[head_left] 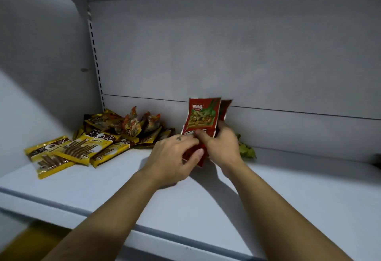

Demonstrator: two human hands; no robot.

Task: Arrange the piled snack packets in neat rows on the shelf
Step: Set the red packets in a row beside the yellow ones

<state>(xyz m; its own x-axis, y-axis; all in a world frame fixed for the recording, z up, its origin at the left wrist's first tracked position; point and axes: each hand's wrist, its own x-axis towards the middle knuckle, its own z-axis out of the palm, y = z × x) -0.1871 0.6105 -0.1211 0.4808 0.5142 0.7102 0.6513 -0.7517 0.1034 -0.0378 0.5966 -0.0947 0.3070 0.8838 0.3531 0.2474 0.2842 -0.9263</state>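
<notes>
Pinching grip: left hand (173,153) and right hand (223,145) hold two upright red packets (203,114), one green packet (247,150) behind.

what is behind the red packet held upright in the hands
A second red packet stands just behind the front red packet, only its upper right edge showing; the rest is covered. Behind both is the shelf's back wall.

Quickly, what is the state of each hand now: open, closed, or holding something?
Left hand: grips the red packets at their lower edge.
Right hand: holds the same red packets, thumb on the front.
</notes>
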